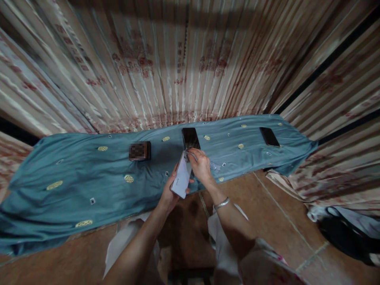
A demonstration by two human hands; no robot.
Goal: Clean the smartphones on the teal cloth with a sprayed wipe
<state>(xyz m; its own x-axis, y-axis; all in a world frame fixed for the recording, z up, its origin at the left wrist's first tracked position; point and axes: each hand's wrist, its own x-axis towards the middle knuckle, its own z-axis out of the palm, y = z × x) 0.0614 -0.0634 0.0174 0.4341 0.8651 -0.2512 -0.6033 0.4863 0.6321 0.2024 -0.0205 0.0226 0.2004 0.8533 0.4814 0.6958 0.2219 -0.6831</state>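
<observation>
Position: my left hand (170,190) has the pale phone (180,180) lifted above the cloth-covered desk (113,190), near the middle of the frame. Its light back faces me, tilted, camera end uppermost and pointing away.

Left fingers: closed around the lower part, thumb side along the left edge, fingertips showing past the right edge. Grip looks firm.

Right fingers: bent in at the camera end, thumb and forefinger nearly together, touching or almost touching the phone. Something greyish shows beside them; I cannot tell whether it is pinched or part of the phone. Silver bracelet (222,203) on the right wrist.

Surroundings: a dark glossy device (190,137) lies flat just beyond my right fingers. A clear, crinkled item (215,166) rests just right of that hand, partly covered by it. A small dark box (147,150) stands left of centre; a second dark device (269,137) lies well apart at right.

Progress: phone is up and steadied, and the right fingers are at its camera end; that much is done. Handling there appears under way, judged by the bent fingers. Whether anything is attached or removed, I cannot tell. Both dark devices and the box are out of my hands.
</observation>
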